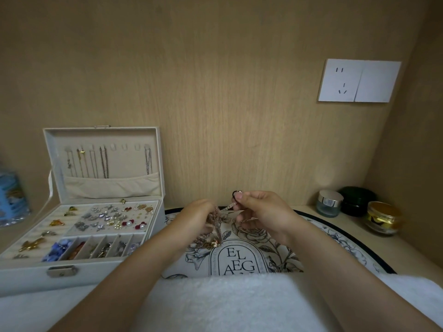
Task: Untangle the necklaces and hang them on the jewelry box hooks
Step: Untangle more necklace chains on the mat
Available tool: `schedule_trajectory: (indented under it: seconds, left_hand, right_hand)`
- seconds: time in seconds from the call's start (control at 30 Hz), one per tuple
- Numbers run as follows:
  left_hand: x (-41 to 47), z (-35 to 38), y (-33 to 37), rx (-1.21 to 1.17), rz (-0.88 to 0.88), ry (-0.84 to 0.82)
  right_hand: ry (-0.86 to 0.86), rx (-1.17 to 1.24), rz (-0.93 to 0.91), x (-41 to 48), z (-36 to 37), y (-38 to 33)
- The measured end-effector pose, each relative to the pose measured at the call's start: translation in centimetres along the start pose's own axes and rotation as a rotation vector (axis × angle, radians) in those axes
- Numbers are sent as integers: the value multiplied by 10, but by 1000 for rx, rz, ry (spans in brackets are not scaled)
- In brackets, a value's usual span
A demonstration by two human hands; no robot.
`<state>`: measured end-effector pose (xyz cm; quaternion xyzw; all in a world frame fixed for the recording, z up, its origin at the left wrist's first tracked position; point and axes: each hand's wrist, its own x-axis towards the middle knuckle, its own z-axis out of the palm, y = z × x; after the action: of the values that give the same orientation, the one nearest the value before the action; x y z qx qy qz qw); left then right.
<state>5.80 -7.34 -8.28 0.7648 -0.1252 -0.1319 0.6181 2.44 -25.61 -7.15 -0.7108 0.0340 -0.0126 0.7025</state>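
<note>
1. The tangled necklaces point(214, 227) are held in front of the person, over a floral mat point(254, 232) lettered "ELEG", which lies on the counter point(413, 246).
2. The left hand point(196, 218) has its fingers curled round the top of the tangle. From there the bunch hangs almost straight down, and its lower end rests as a small clump on the mat.
3. The right hand point(262, 212) is raised a little higher, with thumb and forefinger pinching a fine chain point(227, 208). At the top of the pinch is a small dark piece, too small to identify.
4. The chain's free stretch slants from the right hand's fingertips down and to the left into the left hand. The hands are near each other but not touching.
5. To the left, the jewelry box point(157, 164) stands open with its lid upright.
6. Several hung necklaces point(104, 162) drop straight down from the row of hooks point(112, 146). Their lower ends sit behind the lid's cloth pocket point(112, 188).
7. The box's tray holds earrings point(112, 218) and small compartments of trinkets.
8. A white towel point(227, 303) lies nearest the person, under both forearms.
9. At the right rear stand a clear glass jar point(329, 204), a dark green jar point(357, 200) and a gold jar point(383, 218).
10. A white wall socket point(359, 80) is on the wooden panel above them.
</note>
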Motion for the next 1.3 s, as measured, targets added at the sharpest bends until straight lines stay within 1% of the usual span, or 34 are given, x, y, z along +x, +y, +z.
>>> schedule_trajectory:
  seconds: [0.1,0.17,0.23,0.3,0.37,0.5,0.6,0.73,0.8,0.9,0.97,1.03,1.1,1.2,1.3]
  left_hand:
    - [-1,-4,0,-162,-89,-153]
    - [-1,-7,3,-196,-125,-219]
    - [-2,-7,4,-115,-86,-197]
    - [-5,-7,7,36,12,-162]
    - [-9,-6,8,106,65,-135]
    - [-13,-4,11,113,60,-95]
    - [-13,-3,12,65,81,-70]
    - [-12,-2,11,10,211,-52]
    - [-12,-1,8,75,296,-3]
    - [-11,1,3,216,435,123]
    - [-11,2,0,233,477,180]
    - [-10,1,-2,248,485,206]
    - [-10,0,-3,278,457,202]
    - [-11,2,-3,211,385,204]
    - [-10,1,-1,108,303,157]
  right_hand:
    - [-26,28,15,0,-3,-1]
    - [-48,23,14,-1,-4,-1]
    - [-60,21,7,0,-5,-1]
    - [-61,25,-5,0,-5,-1]
    - [-55,16,-22,0,-4,-1]
    - [-41,-8,-45,-1,-2,-2]
    - [-4,-32,-48,-2,-2,-4]
    - [10,-161,-84,-3,-1,-4]
    - [3,-227,-106,-3,0,-2]
    - [-47,-344,-150,-2,2,0]
    - [-87,-374,-170,-2,2,1]
    - [-113,-394,-176,-1,0,2]
    - [-159,-419,-169,-1,0,3]
    - [-240,-422,-156,-4,2,5]
    - [-191,-369,-177,-3,0,6]
